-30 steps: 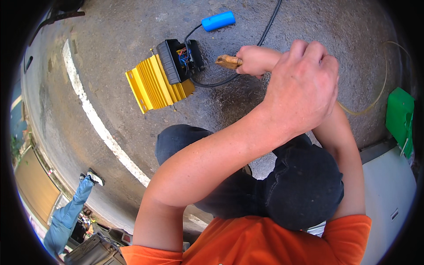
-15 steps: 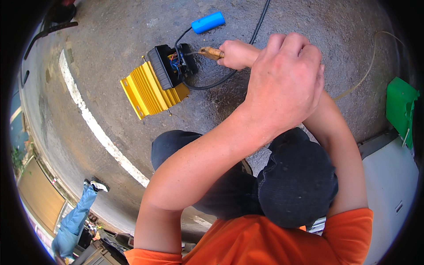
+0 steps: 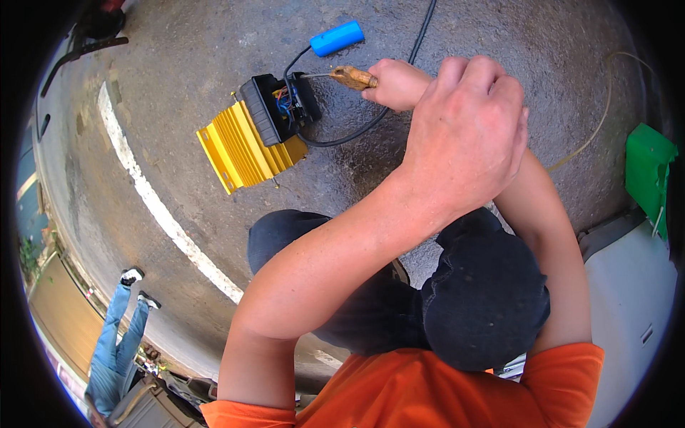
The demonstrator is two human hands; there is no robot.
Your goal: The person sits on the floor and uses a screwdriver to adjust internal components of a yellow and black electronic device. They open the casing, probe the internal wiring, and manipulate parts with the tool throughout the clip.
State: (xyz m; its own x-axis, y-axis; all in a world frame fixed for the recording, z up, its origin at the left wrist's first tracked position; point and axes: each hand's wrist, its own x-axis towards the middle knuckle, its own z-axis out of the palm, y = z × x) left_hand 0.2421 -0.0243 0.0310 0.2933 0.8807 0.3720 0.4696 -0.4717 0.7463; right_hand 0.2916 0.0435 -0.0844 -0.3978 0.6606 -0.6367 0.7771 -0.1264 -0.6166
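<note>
My right hand (image 3: 401,84) is closed round the wooden handle of a screwdriver (image 3: 351,76). The thin metal shaft reaches left to the upper edge of an open black box (image 3: 261,107). Coloured wires (image 3: 285,101) show inside this box, which sits on a yellow finned metal housing (image 3: 246,153) lying on the ground. Over my right forearm, my left hand (image 3: 467,128) is curled with its knuckles up; its fingertips and anything inside them are hidden. A black cable (image 3: 349,137) loops from the box behind my hands. A second lead runs to a blue cylinder (image 3: 337,38).
My bent knees (image 3: 481,292) are close below my arms. A painted white line (image 3: 168,221) crosses the pavement on the left. At far right are a green container (image 3: 648,167) and a pale panel (image 3: 635,314). A person in blue trousers (image 3: 118,335) is at lower left.
My right hand and the screwdriver have shifted right and slightly up, the shaft now at the box's upper edge. At lower left, the person's legs have moved apart.
</note>
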